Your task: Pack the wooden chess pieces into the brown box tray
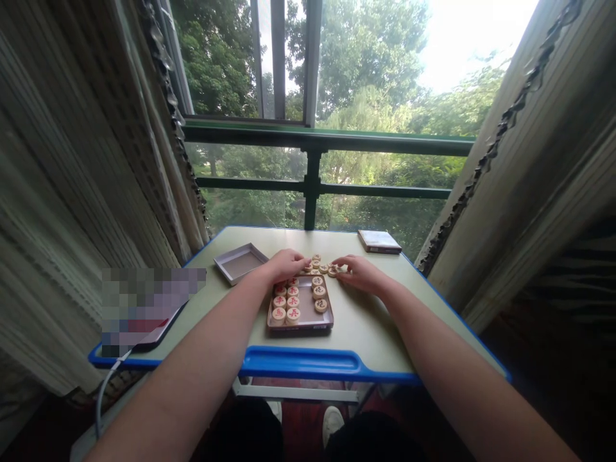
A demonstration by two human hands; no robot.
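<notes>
Reaching over the tray [299,328], both hands work at loose discs [318,264] on the counter [366,333] just past the tray's far edge. Left hand [285,264] lies curled, fingertips touching the pile; can't tell if it grips one. Right hand [359,272] has fingers pinched together at a disc [333,272] beside the pile. Tray holds more discs in rows. Lid [239,262] sits left of the hands, a flat box [379,242] far right, phone [158,330] at the left edge.
</notes>
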